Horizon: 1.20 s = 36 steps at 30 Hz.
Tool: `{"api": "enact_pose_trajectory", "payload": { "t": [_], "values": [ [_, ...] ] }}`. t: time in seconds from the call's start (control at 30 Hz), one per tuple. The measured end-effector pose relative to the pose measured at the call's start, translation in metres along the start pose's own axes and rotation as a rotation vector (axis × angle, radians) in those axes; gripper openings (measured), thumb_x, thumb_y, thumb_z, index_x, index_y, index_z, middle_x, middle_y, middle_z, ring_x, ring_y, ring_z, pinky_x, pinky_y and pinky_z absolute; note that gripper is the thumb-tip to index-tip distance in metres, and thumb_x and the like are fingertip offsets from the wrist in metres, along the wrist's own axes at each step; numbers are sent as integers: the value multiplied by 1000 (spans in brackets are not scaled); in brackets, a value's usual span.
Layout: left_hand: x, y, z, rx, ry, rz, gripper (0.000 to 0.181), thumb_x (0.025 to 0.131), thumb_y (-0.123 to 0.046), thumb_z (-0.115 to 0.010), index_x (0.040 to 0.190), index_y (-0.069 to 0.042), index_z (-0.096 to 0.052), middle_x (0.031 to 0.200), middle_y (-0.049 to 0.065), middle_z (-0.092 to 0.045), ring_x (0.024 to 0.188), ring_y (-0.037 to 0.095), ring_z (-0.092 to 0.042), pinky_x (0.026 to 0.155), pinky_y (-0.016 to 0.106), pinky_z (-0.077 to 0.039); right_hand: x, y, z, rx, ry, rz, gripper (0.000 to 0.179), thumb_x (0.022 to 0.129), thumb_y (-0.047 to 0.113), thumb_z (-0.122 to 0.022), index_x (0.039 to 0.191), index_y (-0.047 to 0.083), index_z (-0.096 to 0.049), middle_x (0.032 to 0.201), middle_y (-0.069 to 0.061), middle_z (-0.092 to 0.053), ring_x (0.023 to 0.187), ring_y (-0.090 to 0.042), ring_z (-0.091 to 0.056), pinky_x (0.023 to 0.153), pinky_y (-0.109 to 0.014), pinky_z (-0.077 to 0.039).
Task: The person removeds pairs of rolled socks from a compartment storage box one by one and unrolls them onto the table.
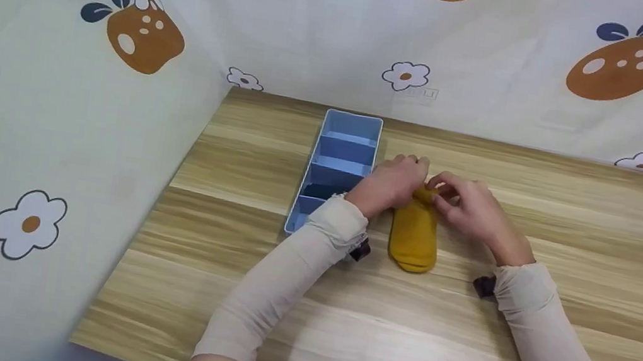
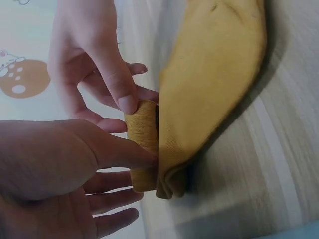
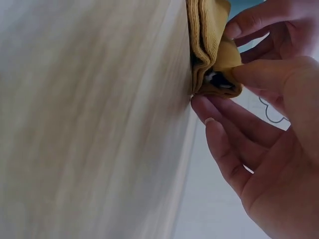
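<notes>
A mustard-yellow sock [image 1: 414, 236] lies lengthwise on the wooden table, its far end turned back into a fold. My left hand [image 1: 392, 181] pinches one side of that folded end, and my right hand [image 1: 473, 213] pinches the other. In the left wrist view, the left thumb presses on the ribbed fold [image 2: 142, 127] while the right thumb and fingers grip its upper corner. Dark and white patches show inside the fold [image 3: 222, 82] in the right wrist view. Part of the left hand's grip is hidden from the head camera.
Just left of the sock stands a blue divided box [image 1: 350, 126] with several compartments in a row; a dark item [image 1: 320, 191] lies in one near the front. My left forearm [image 1: 287, 283] crosses over its near corner. A printed curtain [image 1: 330, 35] borders the table's back.
</notes>
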State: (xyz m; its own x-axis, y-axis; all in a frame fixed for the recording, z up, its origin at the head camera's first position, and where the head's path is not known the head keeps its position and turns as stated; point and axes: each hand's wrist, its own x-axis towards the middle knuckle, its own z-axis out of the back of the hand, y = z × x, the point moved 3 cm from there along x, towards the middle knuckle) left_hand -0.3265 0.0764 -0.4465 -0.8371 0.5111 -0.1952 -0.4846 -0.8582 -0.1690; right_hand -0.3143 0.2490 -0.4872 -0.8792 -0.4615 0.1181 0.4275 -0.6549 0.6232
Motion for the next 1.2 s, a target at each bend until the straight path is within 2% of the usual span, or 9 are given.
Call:
{"api": "enact_pose_trajectory", "payload": {
  "t": [0.2, 0.37, 0.5, 0.67, 0.77, 0.93, 1.07, 1.2],
  "values": [
    [1, -3, 3, 118, -46, 6, 35, 105, -18, -70, 140, -10, -66, 138, 13, -61, 126, 26, -60, 106, 40, -59, 6, -1, -1, -4, 2, -54, 30, 95, 10, -82, 121, -1, -71, 120, -21, -74, 109, -39, -73, 97, -56, -59],
    [1, -5, 2, 148, -46, 24, 33, 108, -20, -64, 140, -12, -66, 143, 14, -58, 131, 27, -58, 103, 41, -60, 10, -3, -1, 15, -11, -70, 26, 97, 3, -76, 120, -7, -71, 121, -25, -69, 110, -41, -72, 99, -58, -58],
    [2, -4, 1, 127, -30, 25, 34, 108, -18, -65, 142, -12, -65, 140, 11, -62, 127, 25, -62, 103, 40, -60, 12, -6, 0, 59, -9, -55, 28, 98, -1, -70, 125, -4, -69, 121, -24, -72, 109, -41, -73, 98, -58, -60],
    [5, -5, 1, 79, -13, 19, 31, 107, -13, -67, 138, -14, -67, 127, 6, -71, 109, 20, -67, 95, 37, -62, 10, -9, 2, 102, -24, -19, 29, 97, -7, -66, 125, 0, -73, 126, -23, -75, 114, -41, -74, 99, -58, -60],
    [5, -6, 2, 68, -11, 18, 31, 107, -13, -67, 138, -14, -66, 124, 5, -72, 103, 20, -67, 91, 35, -62, 10, -10, 2, 98, -21, -34, 27, 97, -4, -71, 123, 0, -77, 127, -22, -75, 114, -41, -74, 99, -57, -61],
    [4, -8, 7, 48, -8, 17, 31, 108, -14, -66, 138, -14, -64, 125, 5, -72, 100, 20, -67, 91, 32, -62, 11, -10, 1, 75, -2, -58, 33, 91, -1, -81, 124, -4, -74, 124, -25, -70, 108, -42, -76, 95, -56, -62],
    [4, -9, 10, 16, 15, 24, 33, 107, -12, -67, 139, -15, -64, 125, 5, -71, 100, 19, -65, 88, 30, -60, 12, -10, 2, 71, -10, -57, 30, 93, -3, -74, 123, -2, -74, 122, -24, -72, 106, -41, -77, 94, -56, -62],
    [6, -8, 12, -5, 21, 28, 38, 104, -12, -71, 142, -16, -65, 126, 4, -72, 100, 19, -64, 90, 30, -61, 12, -13, 3, 83, -37, -66, 37, 98, 0, -69, 135, 4, -66, 119, -23, -76, 104, -39, -78, 92, -56, -62]
  ]
}}
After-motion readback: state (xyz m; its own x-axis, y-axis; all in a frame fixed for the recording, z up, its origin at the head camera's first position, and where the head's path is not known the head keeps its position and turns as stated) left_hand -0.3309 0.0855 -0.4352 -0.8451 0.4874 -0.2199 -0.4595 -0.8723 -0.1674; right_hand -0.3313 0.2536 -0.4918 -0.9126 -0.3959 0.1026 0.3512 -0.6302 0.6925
